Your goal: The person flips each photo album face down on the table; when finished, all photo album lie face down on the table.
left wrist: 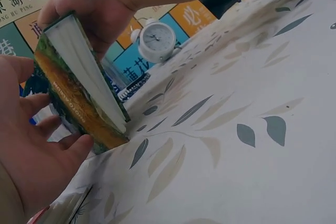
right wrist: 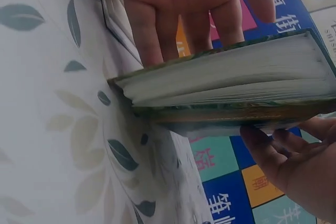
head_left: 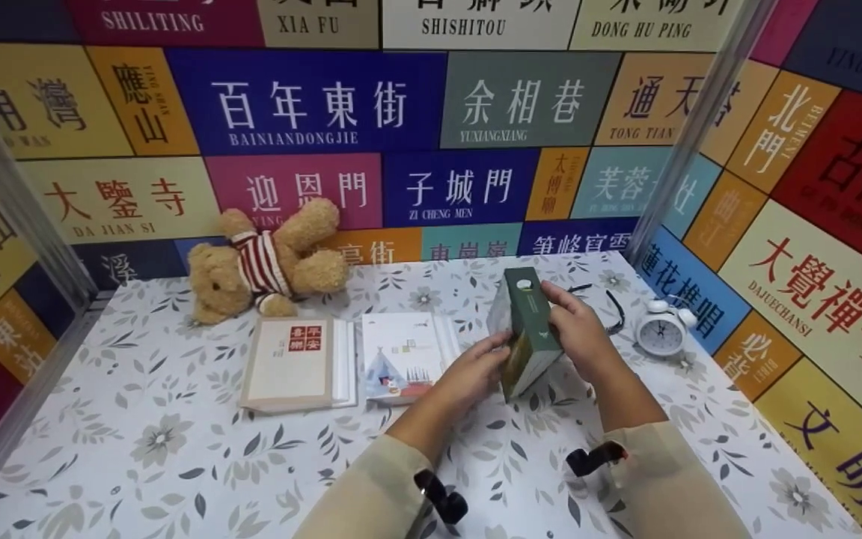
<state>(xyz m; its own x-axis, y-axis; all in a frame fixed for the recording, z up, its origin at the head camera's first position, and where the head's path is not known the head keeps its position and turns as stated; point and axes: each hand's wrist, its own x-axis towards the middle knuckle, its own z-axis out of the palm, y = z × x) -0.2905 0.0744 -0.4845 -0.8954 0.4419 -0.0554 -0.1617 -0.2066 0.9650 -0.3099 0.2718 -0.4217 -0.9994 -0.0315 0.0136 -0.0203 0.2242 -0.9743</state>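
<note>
A thick green book (head_left: 534,318) stands tilted over the floral tablecloth, its spine towards the head camera. My right hand (head_left: 581,326) grips it from the right side. From the left, my left hand (head_left: 476,367) rests its fairly straight, spread fingers against the cover. The left wrist view shows the page edges of this book (left wrist: 86,72) and an orange-brown and green cover. In the right wrist view, the fingers of my left hand (right wrist: 184,9) lie along one cover, with my right hand (right wrist: 304,166) at the other.
Left of the green book lie a white illustrated book (head_left: 401,355) and a beige book (head_left: 289,367). A teddy bear (head_left: 270,262) in a striped top lies behind them. To the right stand a white alarm clock (head_left: 659,329) and a thin black curved thing (head_left: 614,311), partly hidden.
</note>
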